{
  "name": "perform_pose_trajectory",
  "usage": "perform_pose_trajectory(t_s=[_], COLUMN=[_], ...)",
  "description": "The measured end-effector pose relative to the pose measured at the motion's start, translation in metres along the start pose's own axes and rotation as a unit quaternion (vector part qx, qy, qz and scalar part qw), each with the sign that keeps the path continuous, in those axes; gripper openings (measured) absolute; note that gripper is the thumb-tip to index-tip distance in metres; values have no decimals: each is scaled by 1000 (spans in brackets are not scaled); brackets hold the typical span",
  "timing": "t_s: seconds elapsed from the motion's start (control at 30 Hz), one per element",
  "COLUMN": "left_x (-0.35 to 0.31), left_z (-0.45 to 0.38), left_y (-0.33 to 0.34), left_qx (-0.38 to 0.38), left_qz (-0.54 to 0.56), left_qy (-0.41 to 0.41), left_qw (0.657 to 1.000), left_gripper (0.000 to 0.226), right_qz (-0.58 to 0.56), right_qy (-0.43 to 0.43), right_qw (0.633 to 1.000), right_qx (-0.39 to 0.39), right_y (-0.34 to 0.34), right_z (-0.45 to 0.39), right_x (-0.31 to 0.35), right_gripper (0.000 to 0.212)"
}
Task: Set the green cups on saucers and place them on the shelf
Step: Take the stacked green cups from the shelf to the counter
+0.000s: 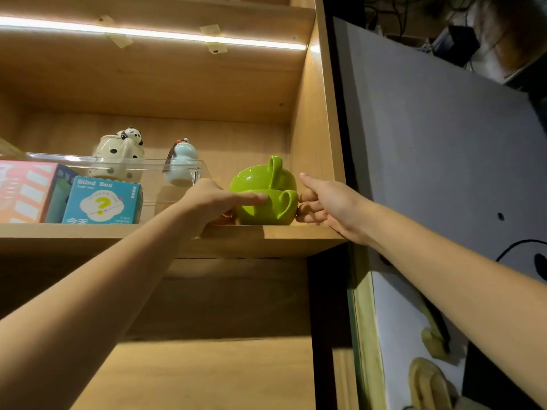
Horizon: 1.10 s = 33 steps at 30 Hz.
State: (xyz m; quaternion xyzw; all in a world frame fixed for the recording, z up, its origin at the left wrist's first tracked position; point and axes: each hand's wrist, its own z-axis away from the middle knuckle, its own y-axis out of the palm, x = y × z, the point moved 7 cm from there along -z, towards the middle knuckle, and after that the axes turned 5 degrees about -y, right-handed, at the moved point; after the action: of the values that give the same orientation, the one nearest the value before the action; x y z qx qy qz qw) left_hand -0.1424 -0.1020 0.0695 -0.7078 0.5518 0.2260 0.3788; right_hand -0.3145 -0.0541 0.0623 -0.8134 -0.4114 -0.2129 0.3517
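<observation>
Two glossy green cups stand stacked at the right end of a wooden shelf. The lower cup sits upright with its handle to the right. The upper cup lies tilted inside it, handle up. My left hand holds the lower cup from the left, thumb laid across its front and fingers hidden behind it. My right hand is at the cup's right side, with loosely curled fingers against the handle and the thumb raised.
Left of the cups is a clear plastic bin holding a panda teapot and a pale blue figure. Two boxes stand at the shelf front. The cabinet side wall is close on the right. A light strip runs above.
</observation>
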Motion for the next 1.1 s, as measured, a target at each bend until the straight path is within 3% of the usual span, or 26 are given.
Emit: perform_pose_trajectory(t_s=[0.13,0.37,0.8,0.9,1.03,1.1], left_x=[-3,-16,-26,-7,21,35], left_z=[5,27,88,118,164,187], left_y=[-6,-18,-42,-40,-28,-17], left_qx=[11,25,-21,-49,-54,-31], left_qz=[-5,61,180,142,125,138], left_qy=[3,4,11,14,13,12], left_qw=[1000,998,983,988,991,990], left_gripper=[115,87,105,95,51,58], right_qz=[-7,-49,-314,-338,-351,-361], right_qy=[-20,-25,43,79,125,150], right_qw=[999,996,941,929,920,913], right_qx=[-39,-64,-117,-131,-125,-116], right_y=[-2,-2,-7,1,17,27], right_z=[7,25,96,122,157,176], right_x=[5,17,45,31,6,-9], right_gripper=[49,47,21,8,7,7])
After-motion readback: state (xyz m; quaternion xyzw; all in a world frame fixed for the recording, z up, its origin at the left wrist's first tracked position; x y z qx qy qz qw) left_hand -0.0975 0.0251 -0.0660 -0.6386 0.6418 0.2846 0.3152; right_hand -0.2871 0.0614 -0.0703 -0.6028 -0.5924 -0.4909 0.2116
